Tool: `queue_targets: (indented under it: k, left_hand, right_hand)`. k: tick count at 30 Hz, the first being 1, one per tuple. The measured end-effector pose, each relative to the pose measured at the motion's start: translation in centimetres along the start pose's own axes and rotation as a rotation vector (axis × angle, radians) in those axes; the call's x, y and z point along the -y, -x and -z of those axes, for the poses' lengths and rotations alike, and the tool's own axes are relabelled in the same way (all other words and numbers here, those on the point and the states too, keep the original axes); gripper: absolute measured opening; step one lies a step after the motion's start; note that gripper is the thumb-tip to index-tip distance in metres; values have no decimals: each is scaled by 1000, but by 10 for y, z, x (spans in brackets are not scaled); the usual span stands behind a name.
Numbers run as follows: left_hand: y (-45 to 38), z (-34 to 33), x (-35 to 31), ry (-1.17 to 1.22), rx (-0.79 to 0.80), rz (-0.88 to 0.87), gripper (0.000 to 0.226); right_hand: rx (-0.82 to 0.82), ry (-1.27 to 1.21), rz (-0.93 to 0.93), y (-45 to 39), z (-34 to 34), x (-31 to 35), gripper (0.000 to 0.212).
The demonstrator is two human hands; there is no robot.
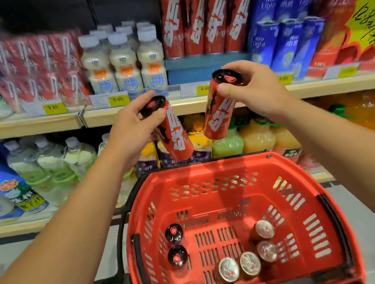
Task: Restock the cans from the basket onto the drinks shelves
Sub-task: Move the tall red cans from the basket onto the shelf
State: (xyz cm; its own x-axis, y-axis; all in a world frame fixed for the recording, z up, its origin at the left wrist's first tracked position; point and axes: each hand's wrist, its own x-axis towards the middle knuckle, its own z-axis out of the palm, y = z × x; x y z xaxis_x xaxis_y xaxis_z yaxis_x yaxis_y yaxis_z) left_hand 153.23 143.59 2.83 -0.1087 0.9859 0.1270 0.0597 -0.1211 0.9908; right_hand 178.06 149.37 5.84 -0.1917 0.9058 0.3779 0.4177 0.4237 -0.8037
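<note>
**Two red cans held up above the basket**

The left hand (131,128) grips a tall red can (173,134) near its black top, fingers and thumb curled round it, the can tilting down and to the right. The right hand (251,89) grips a second red can (221,105) by its top end in the same way, with its lower end leaning toward the other can; the two cans are near each other but apart.

Below both hands sits a red basket (314,196) with black handles. Inside it, under the left hand, stand two black-topped cans (176,247); under the right hand stand four silver-topped cans (247,251) in a loose cluster.

Beyond the hands runs the upper shelf (129,112), where a row of matching red cans (208,21) stands above the right hand, with white bottles (122,64) above the left and blue cans (284,29) further right. The lower shelf behind the held cans carries juice bottles (255,136).
</note>
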Motion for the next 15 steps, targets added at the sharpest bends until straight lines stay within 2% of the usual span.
queue_targets:
  k: [6,10,15]
  left_hand:
    - [-20,6,-38,-47,-16,-77,48]
    - [-35,7,-51,-85,-13,-91,46]
    - [-53,9,-60,-105,-17,-105,48]
  right_hand:
    - [-47,40,116,-45,18,39,36]
    - [-99,-12,153,-73,23,51,39]
    - [-160,-47,165,-104,18,50,61]
